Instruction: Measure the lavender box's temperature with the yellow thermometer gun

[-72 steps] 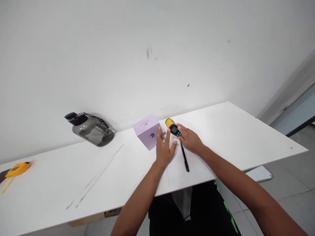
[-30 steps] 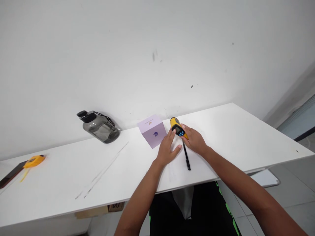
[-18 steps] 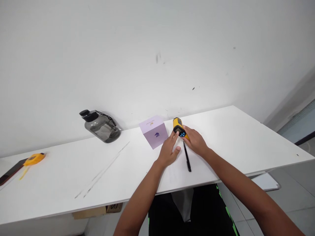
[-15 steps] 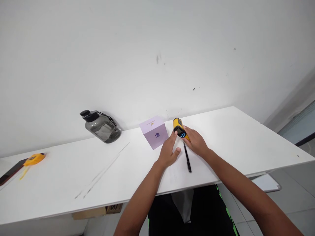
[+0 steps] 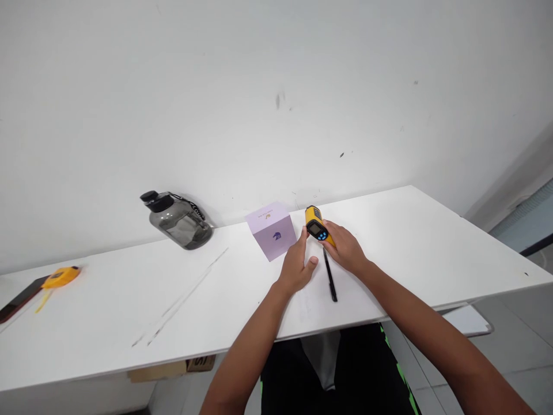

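Observation:
A yellow and black infrared thermometer (image 5: 318, 228) with a small screen and blue buttons is held in my right hand (image 5: 344, 248), fingers closed around its right side. My left hand (image 5: 297, 266) is open at its left, thumb apart from the fingers. Its fingertips are at the thermometer's edge; whether they touch it I cannot tell. Just behind my left hand, a lilac box (image 5: 275, 235) with a purple emblem stands on the white table (image 5: 181, 305). On the table between my wrists lies a black pen (image 5: 330, 275).
A grey see-through water bottle (image 5: 181, 222) with a black cap stands near the wall (image 5: 276, 144). At the far left are an orange tape measure (image 5: 61, 277) and a dark phone-like slab (image 5: 21, 300). A cardboard box (image 5: 201, 363) shows below the table's front edge.
My left fingertips have shifted slightly off the thermometer's face toward its left edge. My right hand keeps hold of it; the box, pen and bottle stay put.

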A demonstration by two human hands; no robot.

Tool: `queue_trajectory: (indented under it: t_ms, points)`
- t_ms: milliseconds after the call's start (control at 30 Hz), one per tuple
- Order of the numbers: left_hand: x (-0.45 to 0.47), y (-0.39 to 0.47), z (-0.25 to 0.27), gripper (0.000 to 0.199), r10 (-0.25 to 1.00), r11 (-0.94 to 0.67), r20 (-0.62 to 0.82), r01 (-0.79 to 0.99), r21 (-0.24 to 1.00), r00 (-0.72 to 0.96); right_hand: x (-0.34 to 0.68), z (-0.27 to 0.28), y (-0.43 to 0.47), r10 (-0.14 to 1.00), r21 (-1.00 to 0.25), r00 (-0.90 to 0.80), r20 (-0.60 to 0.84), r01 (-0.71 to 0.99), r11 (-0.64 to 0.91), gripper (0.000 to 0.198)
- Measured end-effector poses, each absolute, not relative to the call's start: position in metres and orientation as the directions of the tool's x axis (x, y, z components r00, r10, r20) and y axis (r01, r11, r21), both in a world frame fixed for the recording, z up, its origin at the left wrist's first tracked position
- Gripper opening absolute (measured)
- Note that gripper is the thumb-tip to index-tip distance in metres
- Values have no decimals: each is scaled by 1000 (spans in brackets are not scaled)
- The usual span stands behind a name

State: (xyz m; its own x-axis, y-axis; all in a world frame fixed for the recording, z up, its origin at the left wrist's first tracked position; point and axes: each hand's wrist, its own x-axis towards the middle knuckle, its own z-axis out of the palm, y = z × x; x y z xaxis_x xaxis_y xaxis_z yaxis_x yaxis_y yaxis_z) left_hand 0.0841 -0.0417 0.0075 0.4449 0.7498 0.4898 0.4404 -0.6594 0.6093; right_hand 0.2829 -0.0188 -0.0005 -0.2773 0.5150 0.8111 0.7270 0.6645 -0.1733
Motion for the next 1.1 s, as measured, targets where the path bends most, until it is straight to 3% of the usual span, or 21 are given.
queue_trajectory:
  t_ms: [167, 367, 533, 800, 1100]
  points:
    - [86, -44, 7, 85, 767, -637, 475, 428, 641, 431, 283, 1, -20, 499, -154, -281, 820, 731, 664, 59]
    - [91, -46, 8, 86, 902, -431, 383, 397, 810, 199, 282, 3, -22, 443, -80, -342, 829, 711, 698, 59]
    - [90, -42, 10, 77, 945, -324, 295, 276, 905, 143, 280, 2, -22, 419, -32, -462, 781, 641, 767, 58]
    - [86, -39, 15, 58, 959, -275, 245, 263, 925, 142, 279, 0, -22, 408, -5, -482, 776, 641, 767, 53]
    - [84, -40, 20, 56, 962, -269, 247, 242, 932, 116, 279, 3, -25, 419, 0, -498, 759, 644, 765, 52]
